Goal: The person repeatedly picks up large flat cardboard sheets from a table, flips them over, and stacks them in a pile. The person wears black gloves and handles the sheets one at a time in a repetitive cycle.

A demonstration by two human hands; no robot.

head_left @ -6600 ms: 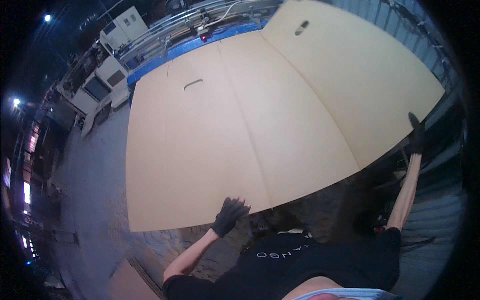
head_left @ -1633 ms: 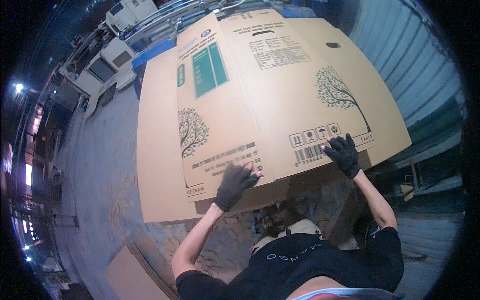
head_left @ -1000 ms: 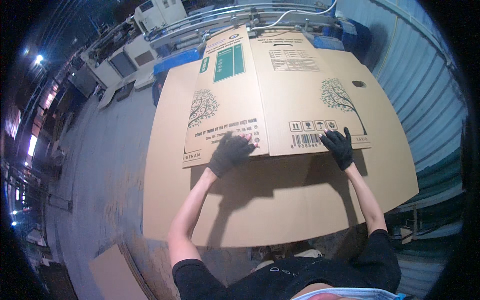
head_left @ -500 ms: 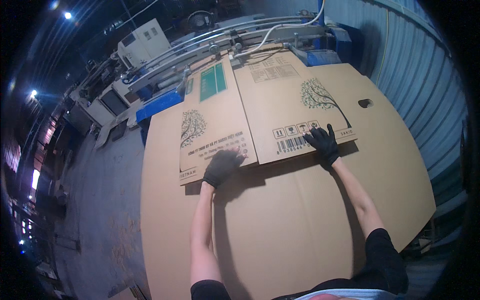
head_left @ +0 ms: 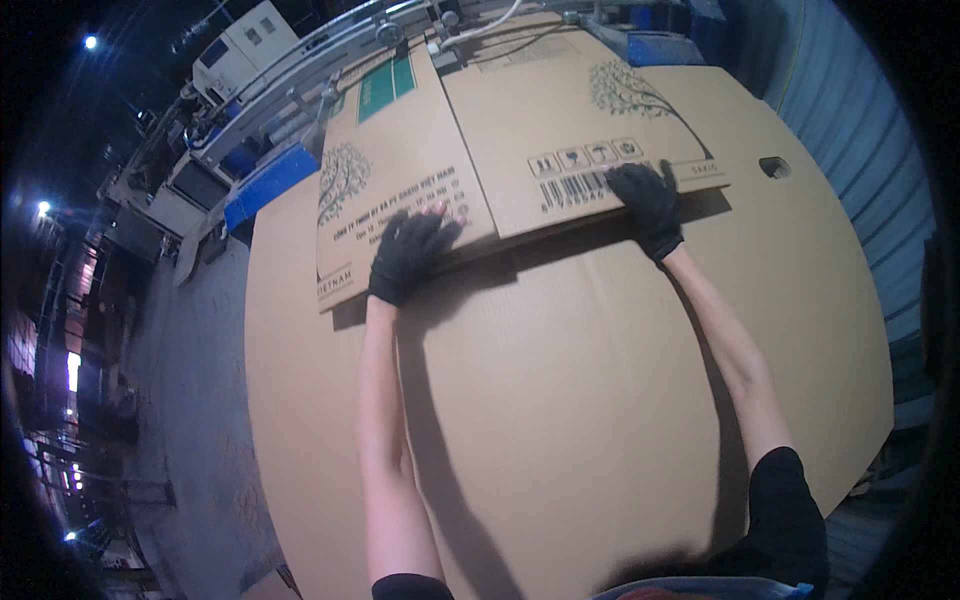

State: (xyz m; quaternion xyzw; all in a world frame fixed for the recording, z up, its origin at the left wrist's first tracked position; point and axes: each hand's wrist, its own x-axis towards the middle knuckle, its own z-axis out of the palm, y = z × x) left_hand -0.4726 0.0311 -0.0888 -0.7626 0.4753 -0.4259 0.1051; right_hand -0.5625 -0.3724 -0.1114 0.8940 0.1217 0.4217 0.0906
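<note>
Head view: 2 flat brown corrugated-cardboard panels with dark and green print (head_left: 560, 120) lie over a larger plain brown cardboard sheet (head_left: 560, 420). My black-gloved left hand (head_left: 408, 250) and black-gloved right hand (head_left: 650, 205) lie on their near edges, fingers slightly spread; thumbs are hidden, so I can't tell whether I'm pinching. Likely light, stiff but creasable; best gripped at those edges, hands well apart.

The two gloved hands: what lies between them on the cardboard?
In the head view, from left hand to right hand: small printed marks, the seam between two cardboard panels, then a barcode.
</note>
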